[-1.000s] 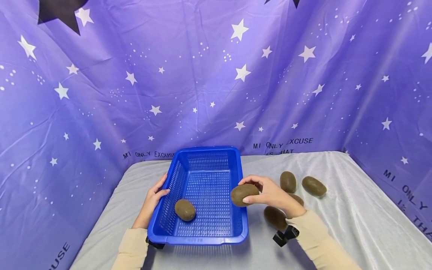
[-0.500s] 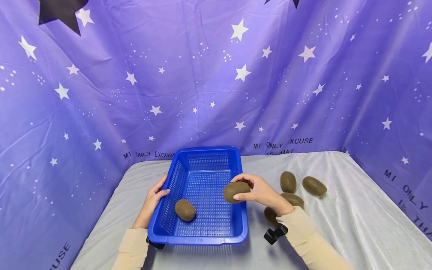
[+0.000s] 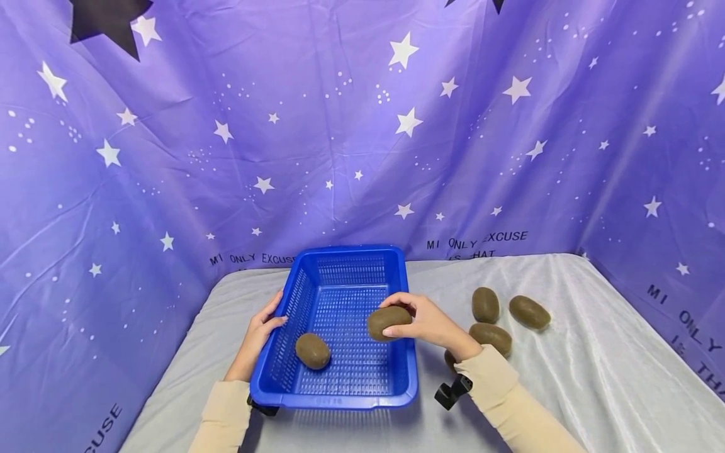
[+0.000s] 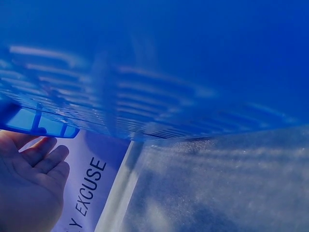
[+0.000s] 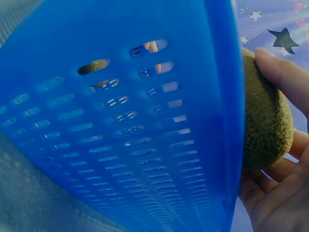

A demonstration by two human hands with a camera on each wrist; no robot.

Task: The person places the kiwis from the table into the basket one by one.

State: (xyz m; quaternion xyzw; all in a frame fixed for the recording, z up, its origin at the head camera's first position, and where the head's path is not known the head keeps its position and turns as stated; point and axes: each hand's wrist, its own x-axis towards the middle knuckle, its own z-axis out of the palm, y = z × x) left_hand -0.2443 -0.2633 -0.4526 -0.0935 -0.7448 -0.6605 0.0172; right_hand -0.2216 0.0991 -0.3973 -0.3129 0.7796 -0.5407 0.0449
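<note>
A blue perforated plastic basket [image 3: 334,401] stands on the table, its near end toward me. My left hand [image 3: 257,336] grips its left rim, thumb over the edge; in the left wrist view its fingers curl below the rim. Brown and fuzzy, a kiwi [image 3: 382,324] is held between the thumb and fingers of my right hand [image 3: 430,322], over the inside of the basket at its right wall. The right wrist view shows this kiwi [image 5: 265,118] beyond the rim, partly hidden by the wall. Another kiwi [image 3: 313,351] lies on the basket floor at the left.
Right of the basket lie several more kiwis: one upright at the back [image 3: 485,305], one farther right [image 3: 529,313], one nearer [image 3: 494,338], and one mostly hidden by my right wrist. A grey cloth [image 3: 600,371] covers the table; a purple starred curtain [image 3: 340,126] hangs behind.
My right hand has moved left with the kiwi, from above the right rim to over the basket's inside. The left hand and basket have stayed in place.
</note>
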